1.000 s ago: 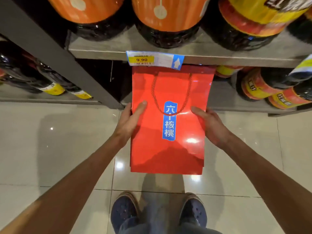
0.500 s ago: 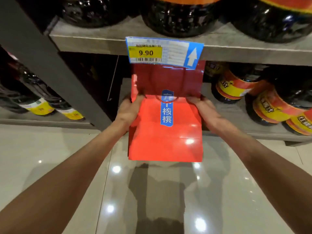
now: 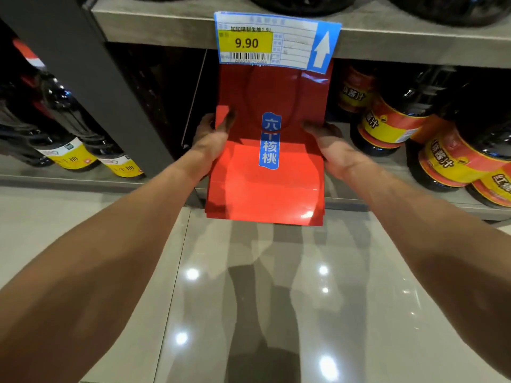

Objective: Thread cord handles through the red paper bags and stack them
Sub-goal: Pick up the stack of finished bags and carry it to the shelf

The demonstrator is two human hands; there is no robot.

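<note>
The shelf [image 3: 414, 45] frames the work area, dark bottles [image 3: 442, 150] beside it and a price tag [image 3: 276, 41] on its edge. The red paper bags [image 3: 265, 186] lie flat, stacked, upper end under that shelf. Expect light, glossy, slippery card that creases easily (hold by the side edges). The cord handle [image 3: 297, 106] loops on top. Left hand [image 3: 211, 136] and right hand [image 3: 331, 145] grip opposite edges.

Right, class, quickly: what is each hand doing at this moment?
Left hand: grips the left edge of the red paper bag, thumb on its front.
Right hand: holds the bag's right edge, fingers curled round it.
</note>
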